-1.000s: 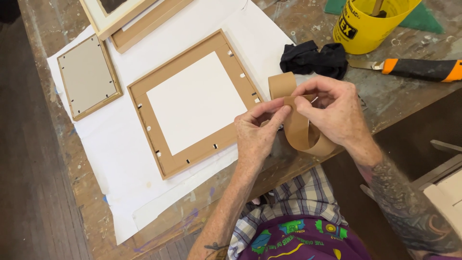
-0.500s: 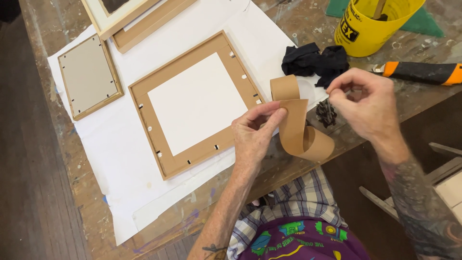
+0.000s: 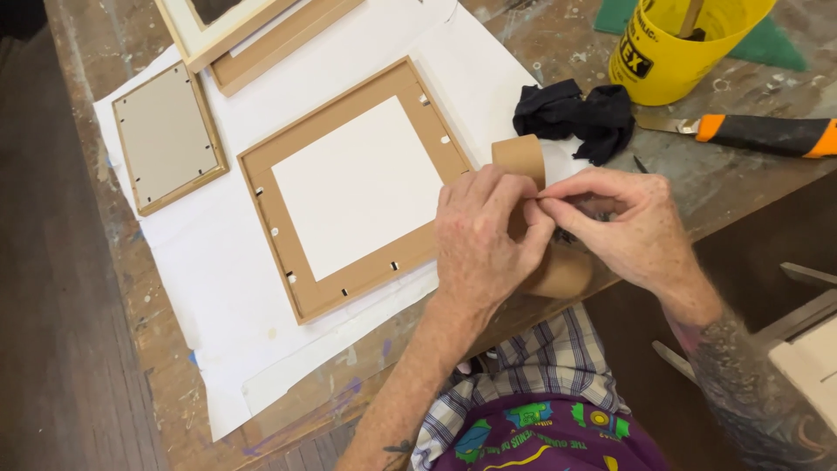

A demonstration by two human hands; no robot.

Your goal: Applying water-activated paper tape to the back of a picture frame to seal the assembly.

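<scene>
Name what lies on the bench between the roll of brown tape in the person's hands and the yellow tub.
In the head view, a crumpled black cloth lies between the brown tape roll and the yellow tub, resting partly on the white paper.

Pretty even, soft daylight here, bright on the white paper with no harsh glare. Only faint shadows under the hands. Everything's sharp, and the dark floor at left goes dim. Slight wide-angle stretch toward the corners.
</scene>
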